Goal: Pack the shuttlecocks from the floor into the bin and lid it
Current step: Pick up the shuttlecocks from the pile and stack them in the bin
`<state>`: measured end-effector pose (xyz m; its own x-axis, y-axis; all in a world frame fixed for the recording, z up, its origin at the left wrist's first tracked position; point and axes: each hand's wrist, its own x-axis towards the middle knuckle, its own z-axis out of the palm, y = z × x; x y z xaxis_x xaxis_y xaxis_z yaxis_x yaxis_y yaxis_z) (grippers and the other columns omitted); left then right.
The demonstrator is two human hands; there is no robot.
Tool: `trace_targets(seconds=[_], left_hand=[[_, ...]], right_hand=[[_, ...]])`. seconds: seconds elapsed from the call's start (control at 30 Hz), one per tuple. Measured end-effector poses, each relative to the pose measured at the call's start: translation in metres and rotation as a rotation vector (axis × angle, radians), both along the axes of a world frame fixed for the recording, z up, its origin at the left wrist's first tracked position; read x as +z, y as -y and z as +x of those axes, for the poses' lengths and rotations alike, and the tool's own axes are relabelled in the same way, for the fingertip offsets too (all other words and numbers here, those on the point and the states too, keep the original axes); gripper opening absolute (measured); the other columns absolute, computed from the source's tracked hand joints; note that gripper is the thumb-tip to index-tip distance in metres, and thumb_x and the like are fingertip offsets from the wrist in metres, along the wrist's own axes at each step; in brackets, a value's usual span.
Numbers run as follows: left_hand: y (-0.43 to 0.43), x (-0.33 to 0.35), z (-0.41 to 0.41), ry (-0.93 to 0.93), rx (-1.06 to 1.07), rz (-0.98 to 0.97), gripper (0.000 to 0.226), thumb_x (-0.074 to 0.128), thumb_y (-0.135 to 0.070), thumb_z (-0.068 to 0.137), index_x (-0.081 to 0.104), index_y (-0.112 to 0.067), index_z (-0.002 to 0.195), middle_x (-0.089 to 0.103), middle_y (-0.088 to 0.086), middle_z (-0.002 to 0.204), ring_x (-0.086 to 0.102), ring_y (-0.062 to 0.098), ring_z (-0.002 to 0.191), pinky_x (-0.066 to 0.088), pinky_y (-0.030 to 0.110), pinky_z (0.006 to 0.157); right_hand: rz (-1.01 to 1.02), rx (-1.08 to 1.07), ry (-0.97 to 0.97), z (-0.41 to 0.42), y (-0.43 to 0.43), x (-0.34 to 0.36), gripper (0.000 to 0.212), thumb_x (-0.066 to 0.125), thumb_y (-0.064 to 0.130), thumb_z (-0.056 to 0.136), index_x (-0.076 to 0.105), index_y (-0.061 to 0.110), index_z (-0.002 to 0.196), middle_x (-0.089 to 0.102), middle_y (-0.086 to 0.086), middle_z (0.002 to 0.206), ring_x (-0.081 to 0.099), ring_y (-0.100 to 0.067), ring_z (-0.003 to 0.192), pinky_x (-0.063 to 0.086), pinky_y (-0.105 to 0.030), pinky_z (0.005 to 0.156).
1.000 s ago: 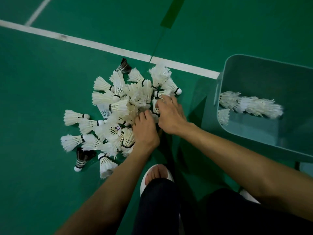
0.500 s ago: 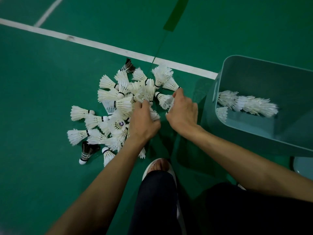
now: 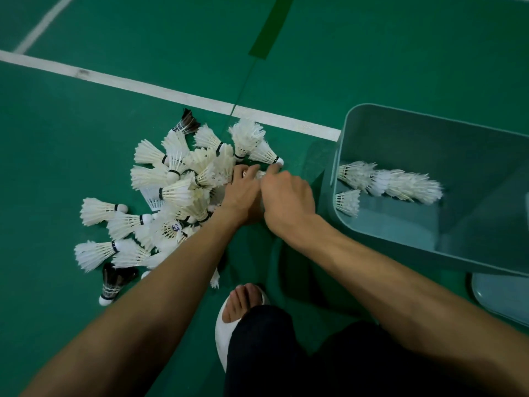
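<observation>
Drawn together since a moment ago: left hand (image 3: 243, 196) and right hand (image 3: 286, 202) touching at the bin-side edge of the shuttlecock pile (image 3: 171, 190), each grip curled, contents untellable. Mostly on the floor (image 3: 71, 124), few in the bin (image 3: 429, 144).

No text, number or brand can be read anywhere. One shuttlecock (image 3: 171, 229) in the pile, at about 8 o'clock from the left hand (image 3: 243, 196), carries a small round label (image 3: 176, 226), dark blue with light marks. Its print is too small and too blurred to make out any letter.
</observation>
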<state>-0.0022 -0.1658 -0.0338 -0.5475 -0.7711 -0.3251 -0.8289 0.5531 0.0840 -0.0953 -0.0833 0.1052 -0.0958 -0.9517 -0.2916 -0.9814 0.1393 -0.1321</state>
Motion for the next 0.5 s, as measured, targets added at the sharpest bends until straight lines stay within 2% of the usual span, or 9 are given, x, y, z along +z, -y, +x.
trace_targets(seconds=[0.03, 0.1, 0.17, 0.2, 0.27, 0.33, 0.4, 0.43, 0.5], left_hand=[[-0.003, 0.006, -0.002, -0.032, -0.007, -0.046, 0.063, 0.056, -0.042, 0.079, 0.051, -0.022, 0.139, 0.051, 0.004, 0.143, 0.044, 0.028, 0.128, 0.034, 0.044, 0.106], [-0.008, 0.014, -0.003, -0.184, 0.079, -0.127, 0.035, 0.055, -0.034, 0.082, 0.064, -0.017, 0.111, 0.064, 0.006, 0.116, 0.052, 0.026, 0.108, 0.034, 0.037, 0.093], [-0.013, 0.025, 0.005, -0.38, 0.324, -0.137, 0.02, 0.051, -0.033, 0.078, 0.058, -0.014, 0.084, 0.063, 0.008, 0.095, 0.053, 0.027, 0.089, 0.036, 0.035, 0.075], [-0.016, 0.029, 0.009, -0.487, 0.437, -0.132, 0.015, 0.057, -0.029, 0.076, 0.053, -0.014, 0.079, 0.06, 0.007, 0.09, 0.051, 0.027, 0.084, 0.035, 0.034, 0.069], [-0.025, 0.046, 0.011, -0.605, 0.548, -0.157, 0.02, 0.069, -0.024, 0.073, 0.053, -0.014, 0.081, 0.058, 0.004, 0.088, 0.052, 0.025, 0.082, 0.035, 0.033, 0.066], [-0.031, 0.071, 0.005, -0.679, 0.616, -0.161, 0.027, 0.073, -0.028, 0.072, 0.056, -0.017, 0.09, 0.06, 0.001, 0.088, 0.058, 0.022, 0.081, 0.046, 0.035, 0.066], [-0.034, 0.099, -0.008, -0.772, 0.671, -0.096, 0.035, 0.071, -0.038, 0.066, 0.057, -0.022, 0.093, 0.064, -0.002, 0.087, 0.066, 0.022, 0.074, 0.057, 0.043, 0.064], [-0.034, 0.111, -0.016, -0.837, 0.687, -0.049, 0.038, 0.069, -0.042, 0.062, 0.057, -0.023, 0.093, 0.066, -0.001, 0.086, 0.069, 0.024, 0.071, 0.059, 0.046, 0.061], [-0.038, 0.134, -0.035, -0.934, 0.666, -0.049, 0.037, 0.07, -0.041, 0.062, 0.06, -0.022, 0.092, 0.068, -0.001, 0.087, 0.07, 0.023, 0.073, 0.06, 0.046, 0.061]], right_hand=[[-0.027, 0.0, 0.001, -0.002, 0.003, 0.005, 0.047, 0.055, 0.002, 0.098, 0.043, -0.001, 0.144, 0.065, -0.014, 0.127, 0.065, -0.033, 0.114, 0.049, -0.04, 0.086], [-0.104, 0.003, 0.01, -0.004, 0.006, 0.017, 0.022, 0.05, 0.002, 0.1, 0.06, 0.01, 0.118, 0.067, -0.012, 0.112, 0.065, -0.031, 0.096, 0.042, -0.037, 0.074], [-0.161, -0.022, 0.045, -0.01, 0.011, 0.024, 0.015, 0.051, -0.002, 0.096, 0.053, 0.013, 0.094, 0.059, -0.012, 0.09, 0.054, -0.028, 0.079, 0.039, -0.037, 0.068], [-0.187, -0.063, 0.108, -0.013, 0.015, 0.028, 0.016, 0.054, -0.003, 0.092, 0.05, 0.012, 0.089, 0.054, -0.01, 0.084, 0.053, -0.028, 0.077, 0.04, -0.038, 0.067], [-0.25, -0.214, 0.299, -0.023, 0.022, 0.036, 0.013, 0.063, -0.002, 0.084, 0.059, 0.008, 0.092, 0.059, -0.009, 0.085, 0.059, -0.03, 0.082, 0.043, -0.034, 0.067], [-0.289, -0.389, 0.52, -0.037, 0.029, 0.046, 0.028, 0.066, 0.003, 0.081, 0.069, 0.009, 0.108, 0.069, -0.011, 0.098, 0.06, -0.028, 0.093, 0.046, -0.03, 0.073], [-0.321, -0.555, 0.728, -0.056, 0.03, 0.058, 0.035, 0.064, 0.006, 0.077, 0.072, 0.016, 0.11, 0.072, -0.01, 0.106, 0.064, -0.027, 0.098, 0.053, -0.031, 0.08], [-0.352, -0.619, 0.806, -0.066, 0.028, 0.064, 0.036, 0.063, 0.007, 0.074, 0.073, 0.019, 0.107, 0.072, -0.01, 0.105, 0.067, -0.025, 0.095, 0.055, -0.032, 0.079], [-0.417, -0.693, 0.877, -0.092, 0.02, 0.071, 0.04, 0.062, 0.007, 0.07, 0.074, 0.02, 0.106, 0.074, -0.008, 0.096, 0.066, -0.02, 0.077, 0.051, -0.027, 0.068]])
